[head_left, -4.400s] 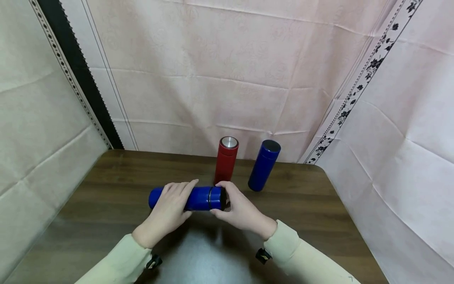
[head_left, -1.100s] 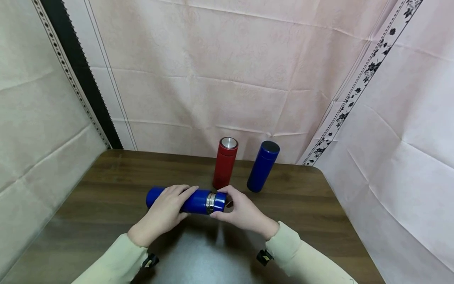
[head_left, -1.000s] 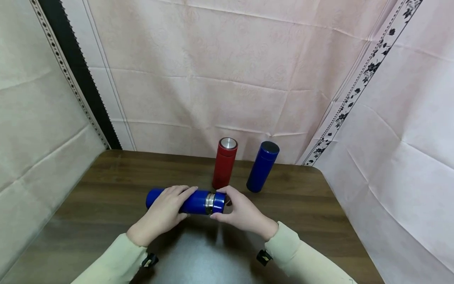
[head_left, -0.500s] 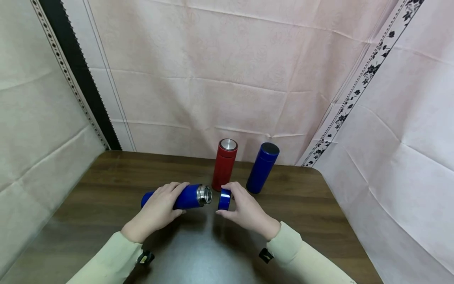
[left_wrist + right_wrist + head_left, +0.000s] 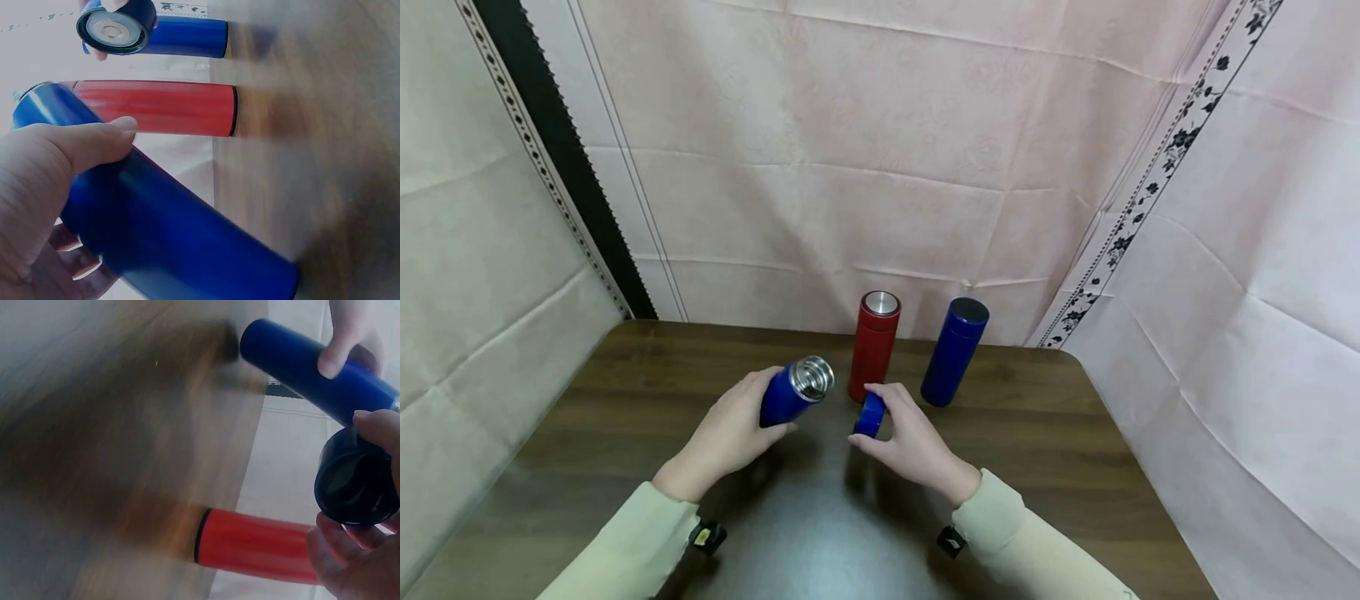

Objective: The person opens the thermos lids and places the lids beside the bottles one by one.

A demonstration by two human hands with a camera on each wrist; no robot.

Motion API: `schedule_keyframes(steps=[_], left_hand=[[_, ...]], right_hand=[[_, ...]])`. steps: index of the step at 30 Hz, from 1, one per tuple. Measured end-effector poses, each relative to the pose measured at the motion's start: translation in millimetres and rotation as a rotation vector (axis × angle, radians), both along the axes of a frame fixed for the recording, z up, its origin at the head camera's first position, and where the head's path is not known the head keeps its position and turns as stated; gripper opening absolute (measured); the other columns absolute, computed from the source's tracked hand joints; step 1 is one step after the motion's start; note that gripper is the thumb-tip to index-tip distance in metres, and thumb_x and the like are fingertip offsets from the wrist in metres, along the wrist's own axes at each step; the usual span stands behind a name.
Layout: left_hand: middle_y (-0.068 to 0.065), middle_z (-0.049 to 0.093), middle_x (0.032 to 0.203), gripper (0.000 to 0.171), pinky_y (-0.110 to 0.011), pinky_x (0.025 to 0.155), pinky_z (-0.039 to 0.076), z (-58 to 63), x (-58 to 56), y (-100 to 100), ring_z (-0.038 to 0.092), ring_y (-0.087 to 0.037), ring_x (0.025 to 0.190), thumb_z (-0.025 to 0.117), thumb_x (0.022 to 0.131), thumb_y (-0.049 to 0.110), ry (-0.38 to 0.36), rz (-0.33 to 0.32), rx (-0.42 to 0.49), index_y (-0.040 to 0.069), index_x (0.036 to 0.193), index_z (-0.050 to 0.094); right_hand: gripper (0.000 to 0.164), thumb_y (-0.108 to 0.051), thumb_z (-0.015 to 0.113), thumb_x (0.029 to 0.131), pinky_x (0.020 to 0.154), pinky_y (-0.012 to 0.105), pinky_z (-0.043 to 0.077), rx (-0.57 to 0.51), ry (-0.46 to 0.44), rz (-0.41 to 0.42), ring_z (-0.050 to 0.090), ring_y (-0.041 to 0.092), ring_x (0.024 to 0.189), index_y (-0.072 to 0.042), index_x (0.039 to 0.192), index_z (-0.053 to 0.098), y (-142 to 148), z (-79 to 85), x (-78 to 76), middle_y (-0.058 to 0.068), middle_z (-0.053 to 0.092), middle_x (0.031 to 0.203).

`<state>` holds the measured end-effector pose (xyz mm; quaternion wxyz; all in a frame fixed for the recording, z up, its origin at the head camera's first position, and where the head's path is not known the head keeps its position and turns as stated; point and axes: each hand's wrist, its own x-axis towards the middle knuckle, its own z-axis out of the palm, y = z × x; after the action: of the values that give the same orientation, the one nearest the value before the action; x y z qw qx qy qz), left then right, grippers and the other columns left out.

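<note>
My left hand (image 5: 730, 429) grips the body of a blue thermos (image 5: 784, 400), its thumb along the side in the left wrist view. The thermos leans with its uncapped steel mouth (image 5: 812, 379) facing up and to the right. Whether its base touches the table I cannot tell. Between the thumb and fingers of my right hand (image 5: 917, 442) is the thermos's blue lid (image 5: 870, 415), apart from the mouth and to its right. The left wrist view shows the lid's pale inner side (image 5: 112, 31); a dark end of the lid (image 5: 357, 487) faces the right wrist camera.
Behind the lid a red thermos (image 5: 874, 350) with a silver top stands upright. To its right stands a second blue thermos (image 5: 953, 354), capped in black. Both are on the brown wooden table (image 5: 700, 358), with pale cloth (image 5: 850, 167) hanging behind and at the sides.
The lid was unscrewed and drawn off to the right. My left hand has since turned the thermos from lying level to tilted mouth-up; the lid has tilted in my right hand.
</note>
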<state>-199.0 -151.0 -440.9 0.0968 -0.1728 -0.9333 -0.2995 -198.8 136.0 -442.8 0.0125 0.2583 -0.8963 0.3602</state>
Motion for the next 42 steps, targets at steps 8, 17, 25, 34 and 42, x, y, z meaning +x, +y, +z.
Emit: schedule_keyframes(steps=[8, 17, 25, 34, 42], left_hand=[[-0.018, 0.049, 0.134, 0.087, -0.062, 0.093, 0.042, 8.9, -19.7, -3, 0.052, -0.037, 0.117, 0.079, 0.079, 0.041, -0.023, 0.06, 0.134, 0.006, 0.144, 0.034], [-0.02, 0.048, 0.134, 0.093, -0.063, 0.093, 0.042, 21.7, -46.3, -5, 0.053, -0.039, 0.117, 0.074, 0.079, 0.052, -0.079, 0.119, 0.316, 0.006, 0.146, 0.028], [-0.02, 0.047, 0.136, 0.092, -0.063, 0.095, 0.041, 27.6, -51.3, -2, 0.051, -0.039, 0.12, 0.073, 0.081, 0.051, -0.124, 0.145, 0.352, 0.006, 0.146, 0.026], [-0.019, 0.048, 0.134, 0.09, -0.061, 0.096, 0.04, 22.3, -62.1, 3, 0.052, -0.038, 0.119, 0.074, 0.082, 0.047, -0.125, 0.137, 0.35, 0.006, 0.146, 0.027], [-0.02, 0.048, 0.134, 0.089, -0.061, 0.097, 0.04, 14.8, -69.0, 8, 0.051, -0.039, 0.119, 0.075, 0.082, 0.044, -0.146, 0.141, 0.338, 0.006, 0.146, 0.026]], right_hand=[[0.068, -0.049, 0.073, 0.083, 0.087, 0.037, 0.053, -0.07, -0.13, -0.04, 0.052, 0.015, 0.109, -0.029, 0.139, 0.04, -10, -7.3, -3.7, -0.005, 0.045, 0.128], [0.071, -0.05, 0.074, 0.081, 0.082, 0.038, 0.054, -0.085, -0.194, -0.093, 0.048, 0.018, 0.11, -0.022, 0.139, 0.044, -28, -25.2, -13.8, -0.002, 0.049, 0.126], [0.07, -0.048, 0.075, 0.08, 0.078, 0.035, 0.054, -0.04, -0.225, -0.107, 0.047, 0.018, 0.109, -0.022, 0.138, 0.045, -32, -38.5, -17.0, -0.001, 0.05, 0.124], [0.074, -0.052, 0.076, 0.078, 0.078, 0.035, 0.054, -0.024, -0.253, -0.076, 0.048, 0.018, 0.108, -0.019, 0.138, 0.045, -43, -45.0, -17.6, -0.002, 0.051, 0.121], [0.073, -0.054, 0.076, 0.077, 0.08, 0.033, 0.053, -0.007, -0.26, -0.078, 0.052, 0.015, 0.104, -0.018, 0.133, 0.048, -51, -47.4, -21.7, -0.005, 0.053, 0.12]])
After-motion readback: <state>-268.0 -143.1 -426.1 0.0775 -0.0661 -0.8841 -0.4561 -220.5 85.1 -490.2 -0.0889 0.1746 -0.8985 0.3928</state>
